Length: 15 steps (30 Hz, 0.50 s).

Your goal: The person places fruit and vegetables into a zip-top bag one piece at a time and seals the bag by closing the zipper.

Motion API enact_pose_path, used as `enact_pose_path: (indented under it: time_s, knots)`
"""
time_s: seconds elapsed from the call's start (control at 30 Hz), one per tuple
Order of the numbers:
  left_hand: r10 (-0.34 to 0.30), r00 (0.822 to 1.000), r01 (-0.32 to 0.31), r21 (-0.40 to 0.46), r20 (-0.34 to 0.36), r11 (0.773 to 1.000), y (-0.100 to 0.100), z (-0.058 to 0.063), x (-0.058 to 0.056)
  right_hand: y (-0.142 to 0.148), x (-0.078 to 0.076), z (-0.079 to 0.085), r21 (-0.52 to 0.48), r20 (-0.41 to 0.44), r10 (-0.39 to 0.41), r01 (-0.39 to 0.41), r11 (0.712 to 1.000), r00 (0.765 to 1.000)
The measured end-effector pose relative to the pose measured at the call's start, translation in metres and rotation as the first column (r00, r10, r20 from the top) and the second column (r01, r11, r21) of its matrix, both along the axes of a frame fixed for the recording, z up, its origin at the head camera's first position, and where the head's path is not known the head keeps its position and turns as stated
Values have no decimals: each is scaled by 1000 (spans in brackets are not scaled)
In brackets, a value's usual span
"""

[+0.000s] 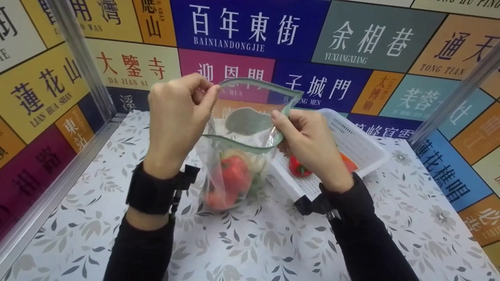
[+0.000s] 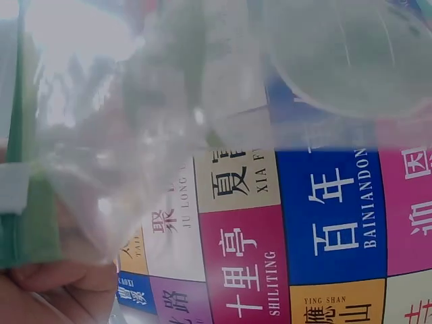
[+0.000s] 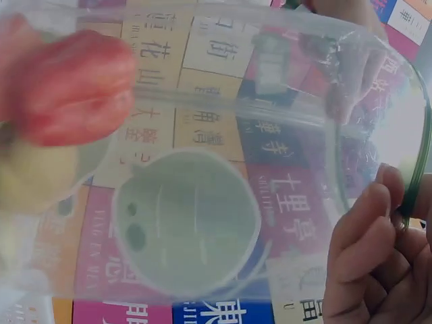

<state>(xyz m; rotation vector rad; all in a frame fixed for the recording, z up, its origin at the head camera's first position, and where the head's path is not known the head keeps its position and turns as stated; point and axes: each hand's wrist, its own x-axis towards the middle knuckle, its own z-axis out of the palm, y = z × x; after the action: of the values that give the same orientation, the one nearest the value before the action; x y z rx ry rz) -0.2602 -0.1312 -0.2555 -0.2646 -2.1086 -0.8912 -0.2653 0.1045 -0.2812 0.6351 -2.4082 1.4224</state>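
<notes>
Wall (image 1: 250, 50) of coloured, lettered panels behind; leaf-print tablecloth (image 1: 242, 246) below. Only head view gives us one white basket (image 1: 373, 162), right of one clear green-rimmed bag (image 1: 242, 144). Bag mouth gapes; left hand (image 1: 175, 113) and right hand (image 1: 314, 142), apart, each pinch its rim (image 1: 258, 82). We count one distinct red pepper (image 1: 235, 171) in bag, other contents blurred; one red vegetable (image 1: 297, 166), one orange piece (image 1: 348, 162) in basket. Right wrist view, not head, shows two dark spots (image 3: 136, 237) on bag's green oval (image 3: 199, 223).

Bright, even light falls on the tabletop (image 1: 250, 249) before me. White glare bleaches the clear bag (image 2: 94, 128) in the hazy left wrist view; the red pepper (image 3: 77, 88) blurs in the right.
</notes>
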Motion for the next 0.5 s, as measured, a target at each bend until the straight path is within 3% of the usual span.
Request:
enact_pose_path:
  time_s: [0.2, 0.27, 0.4, 0.5]
  knots:
    - [44, 992, -41, -24, 118, 999, -10, 10, -16, -3, -16, -5, -130, 96, 113, -100, 986, 989]
    - [76, 990, -73, -35, 121, 997, -14, 15, -22, -6, -24, -9, -181, 99, 168, -148, 972, 981]
    - [133, 991, -133, -27, -8, 991, -18, 18, -28, -17, -37, -21, -237, 64, 244, -223, 945, 968]
    - [135, 981, -143, -45, -138, 989, -15, 10, -27, -24, -47, -32, -267, 85, 276, -245, 932, 957]
